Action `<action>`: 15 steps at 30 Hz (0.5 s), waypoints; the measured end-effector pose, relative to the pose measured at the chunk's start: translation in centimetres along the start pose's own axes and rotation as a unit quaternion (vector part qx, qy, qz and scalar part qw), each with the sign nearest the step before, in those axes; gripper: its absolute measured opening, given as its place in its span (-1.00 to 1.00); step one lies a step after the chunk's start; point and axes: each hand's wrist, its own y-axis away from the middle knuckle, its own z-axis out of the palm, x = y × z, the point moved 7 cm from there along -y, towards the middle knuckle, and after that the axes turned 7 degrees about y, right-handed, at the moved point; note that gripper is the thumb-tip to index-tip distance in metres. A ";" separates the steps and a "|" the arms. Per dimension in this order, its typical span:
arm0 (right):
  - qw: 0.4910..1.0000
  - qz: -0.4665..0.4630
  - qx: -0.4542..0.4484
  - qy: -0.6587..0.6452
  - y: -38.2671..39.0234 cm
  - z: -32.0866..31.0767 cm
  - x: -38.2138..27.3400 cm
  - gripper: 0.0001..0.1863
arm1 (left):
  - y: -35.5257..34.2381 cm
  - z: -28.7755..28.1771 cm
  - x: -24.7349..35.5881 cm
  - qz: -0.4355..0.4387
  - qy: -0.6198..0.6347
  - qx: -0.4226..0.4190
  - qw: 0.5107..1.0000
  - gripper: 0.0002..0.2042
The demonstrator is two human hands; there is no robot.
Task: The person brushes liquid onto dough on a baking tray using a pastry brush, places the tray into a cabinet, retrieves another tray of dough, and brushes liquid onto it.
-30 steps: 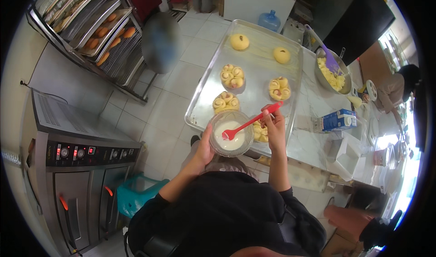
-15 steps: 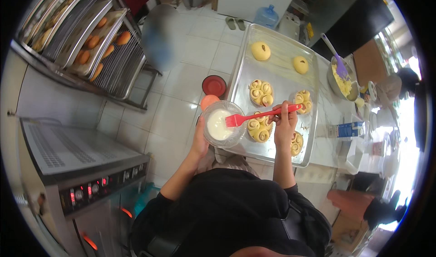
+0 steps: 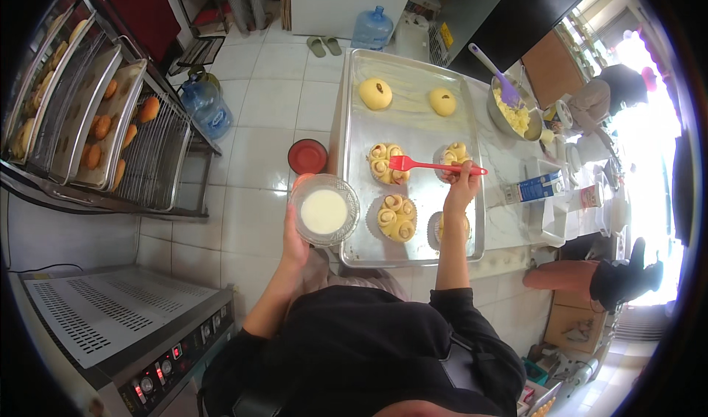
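My left hand (image 3: 293, 238) grips a clear glass bowl (image 3: 352, 210) of white liquid (image 3: 324, 212) beside the near left edge of a metal baking tray (image 3: 417, 133). In my right hand (image 3: 462, 185) is a red pastry brush (image 3: 436, 166), held by its handle above the tray. The brush head is over a swirled dough bun (image 3: 381, 171) in a paper cup; I cannot tell if the bristles touch it. Several such buns sit on the tray, one (image 3: 397, 218) nearer me, another (image 3: 443, 229) partly behind my right forearm. Two smooth round buns (image 3: 375, 93) lie at the far end.
Right of the tray, a metal bowl (image 3: 495, 118) holds yellow filling and a purple spatula (image 3: 509, 91). A carton (image 3: 540, 186) and white containers stand beyond. At left are a rack (image 3: 193, 209) of baked goods and an oven (image 3: 125, 306). A blue water jug (image 3: 372, 29) stands on the floor ahead.
The brush has moved out of the glass bowl and over a swirled bun. My left hand still holds the bowl, now lower and further left in view. The view has shifted.
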 end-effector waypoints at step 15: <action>0.998 -0.015 0.010 0.061 -1.3 -3.3 0.6 -0.75 | 1.2 1.5 -0.4 0.062 0.013 -0.008 0.998 -0.52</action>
